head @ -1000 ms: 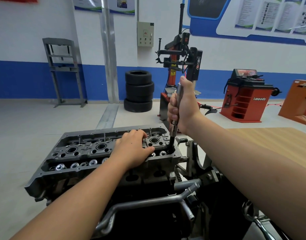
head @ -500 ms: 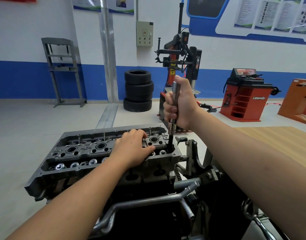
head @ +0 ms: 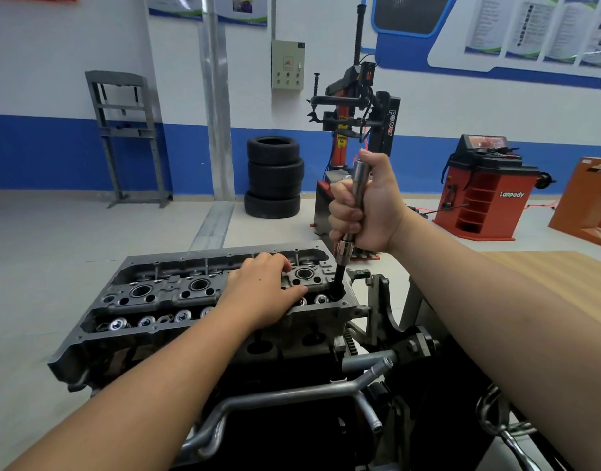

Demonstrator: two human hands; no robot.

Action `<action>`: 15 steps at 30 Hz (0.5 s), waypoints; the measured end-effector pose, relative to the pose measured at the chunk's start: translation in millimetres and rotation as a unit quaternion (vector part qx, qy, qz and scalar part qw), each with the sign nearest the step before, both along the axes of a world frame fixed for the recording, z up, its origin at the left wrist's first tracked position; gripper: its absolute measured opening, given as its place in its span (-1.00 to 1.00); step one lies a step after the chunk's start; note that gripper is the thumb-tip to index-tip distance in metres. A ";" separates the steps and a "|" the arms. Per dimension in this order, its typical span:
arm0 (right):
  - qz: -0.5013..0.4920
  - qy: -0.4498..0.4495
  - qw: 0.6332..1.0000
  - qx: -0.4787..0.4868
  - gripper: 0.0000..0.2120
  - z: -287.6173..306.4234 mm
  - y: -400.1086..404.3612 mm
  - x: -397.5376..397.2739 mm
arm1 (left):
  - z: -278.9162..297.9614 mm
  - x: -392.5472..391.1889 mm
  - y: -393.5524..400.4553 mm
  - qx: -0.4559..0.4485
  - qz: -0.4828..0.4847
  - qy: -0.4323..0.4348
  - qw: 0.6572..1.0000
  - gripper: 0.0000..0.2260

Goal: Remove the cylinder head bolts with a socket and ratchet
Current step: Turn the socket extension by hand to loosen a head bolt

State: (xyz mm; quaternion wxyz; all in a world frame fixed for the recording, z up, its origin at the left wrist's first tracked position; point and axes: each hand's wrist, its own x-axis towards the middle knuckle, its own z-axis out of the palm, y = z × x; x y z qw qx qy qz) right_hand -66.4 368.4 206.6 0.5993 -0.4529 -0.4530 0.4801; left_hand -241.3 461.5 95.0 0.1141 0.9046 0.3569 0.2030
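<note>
A grey cylinder head (head: pixel 156 297) sits on an engine stand in front of me, with valve springs and plug wells showing on top. My right hand (head: pixel 370 205) grips an upright metal extension bar (head: pixel 358 185). A chrome socket (head: pixel 344 248) and a black shaft below it reach down into a bolt hole (head: pixel 336 295) at the head's near right corner. My left hand (head: pixel 261 287) rests flat on top of the head, just left of that hole, its fingers curved over the casting. The bolt itself is hidden in the hole.
Metal coolant pipes (head: pixel 292 396) and the stand's bracket (head: pixel 387 311) lie below the head. A wooden table (head: pixel 547 273) is on the right. Behind stand stacked tyres (head: pixel 274 176), a tyre changer (head: pixel 357 107), a red wheel balancer (head: pixel 486 188) and a grey press frame (head: pixel 129 137).
My right hand has lifted the bar and socket slightly and tilted its top a little to the right. My left hand has stayed on the head.
</note>
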 end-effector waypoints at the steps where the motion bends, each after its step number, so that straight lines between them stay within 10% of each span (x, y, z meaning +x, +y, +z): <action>1: 0.007 0.001 1.000 -0.003 -0.42 -0.1 -1.5 1.3 | 1.2 -0.3 -1.3 -0.001 -0.004 -0.003 1.000 -0.54; 8: 0.014 -0.013 1.000 -0.007 -0.45 2.2 -1.2 -6.5 | 20.2 18.9 -23.2 -0.118 -0.169 -0.101 0.973 -0.59; 15: -0.181 -0.009 0.982 0.050 -0.68 7.1 -4.5 -23.0 | 23.7 46.7 -34.1 -0.234 -0.194 -0.208 0.930 -0.93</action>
